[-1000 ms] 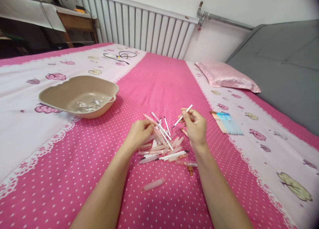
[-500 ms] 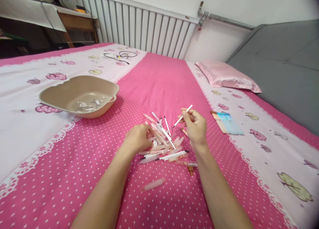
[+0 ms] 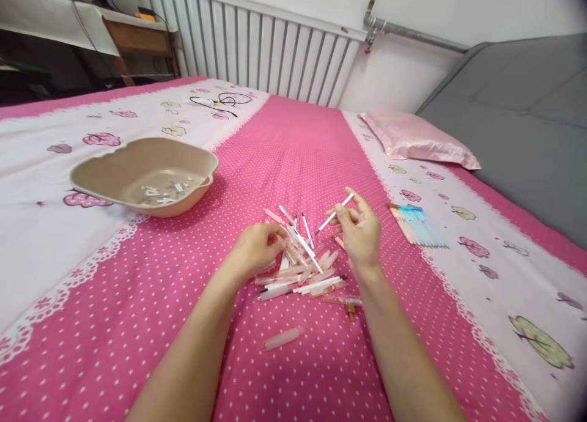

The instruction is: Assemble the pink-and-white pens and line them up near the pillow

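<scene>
The step in hand appears to be sorting or pairing slim pen parts: the right hand [image 3: 361,235] holds one white refill [image 3: 334,213] clamped between thumb and fingers, dark tip angled down toward the heap of pen parts [image 3: 299,271], just clear of the bedspread [image 3: 312,144]. The left hand [image 3: 253,249] is at the left edge of the heap, fingers curled; whether they close on a part cannot be told, as the hand hides its own grip. The heap, pink barrels mixed with white refills, lies between the forearms; one loose barrel [image 3: 283,339] lies apart on the near side. The basin [image 3: 137,150], with white scraps [image 3: 178,188] inside, stands to the left, and the row of blue pens [image 3: 420,227] lies to the right. The next move seems to call for a single part to be isolated by the left hand while the refill is kept steady. Compared with the frame half a second earlier, the right index finger is extended toward the refill's upper end, the left hand is slightly shifted, and the loose barrel is unmoved
</scene>
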Available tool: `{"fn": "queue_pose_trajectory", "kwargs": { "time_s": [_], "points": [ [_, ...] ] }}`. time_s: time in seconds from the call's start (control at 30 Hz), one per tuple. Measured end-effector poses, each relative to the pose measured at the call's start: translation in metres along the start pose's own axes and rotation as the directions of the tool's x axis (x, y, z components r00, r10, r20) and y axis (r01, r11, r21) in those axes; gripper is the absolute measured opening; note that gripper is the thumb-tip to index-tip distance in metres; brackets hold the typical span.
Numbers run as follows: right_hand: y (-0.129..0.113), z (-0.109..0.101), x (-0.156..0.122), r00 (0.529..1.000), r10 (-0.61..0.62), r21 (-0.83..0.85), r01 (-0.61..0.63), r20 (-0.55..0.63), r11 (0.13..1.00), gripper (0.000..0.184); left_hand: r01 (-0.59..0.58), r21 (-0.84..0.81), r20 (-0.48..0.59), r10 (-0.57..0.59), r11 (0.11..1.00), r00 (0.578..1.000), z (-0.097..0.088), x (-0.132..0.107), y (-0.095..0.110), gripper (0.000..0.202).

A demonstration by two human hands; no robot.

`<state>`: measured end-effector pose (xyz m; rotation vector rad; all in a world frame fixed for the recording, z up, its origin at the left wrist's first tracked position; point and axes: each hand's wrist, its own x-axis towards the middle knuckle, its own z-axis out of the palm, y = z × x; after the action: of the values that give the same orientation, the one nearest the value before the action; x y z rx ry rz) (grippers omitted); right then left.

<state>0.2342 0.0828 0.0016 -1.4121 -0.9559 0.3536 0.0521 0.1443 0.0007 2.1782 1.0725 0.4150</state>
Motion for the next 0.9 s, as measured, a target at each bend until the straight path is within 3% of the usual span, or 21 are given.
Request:
{"fn": "queue_pose_trajectory", "kwargs": {
  "time_s": [0.13, 0.23, 0.53, 0.9],
  "points": [
    [-0.004, 0.001, -0.003, 1.0, 0.004, 0.04, -0.003, -0.024, 0.999, 0.064, -0.095, -0.257, -0.036, 0.089, 0.962, 0.995, 0.003, 0.003, 0.0, 0.028],
    [-0.007, 0.002, -0.005, 0.999, -0.016, 0.062, 0.018, -0.031, 0.998, 0.061, -0.127, -0.356, -0.031, 0.124, 0.926, 0.992, 0.004, 0.003, 0.001, 0.029],
    [-0.016, 0.008, -0.01, 0.995, -0.096, 0.061, 0.097, -0.029, 0.993, 0.049, -0.098, -0.459, 0.091, 0.157, 0.883, 0.983, 0.0, -0.004, 0.016, 0.026],
    [-0.019, 0.009, -0.014, 0.993, -0.115, 0.045, 0.116, -0.004, 0.992, 0.045, -0.113, -0.526, 0.102, 0.195, 0.843, 0.975, 0.0, -0.005, 0.018, 0.024]
  ]
}}
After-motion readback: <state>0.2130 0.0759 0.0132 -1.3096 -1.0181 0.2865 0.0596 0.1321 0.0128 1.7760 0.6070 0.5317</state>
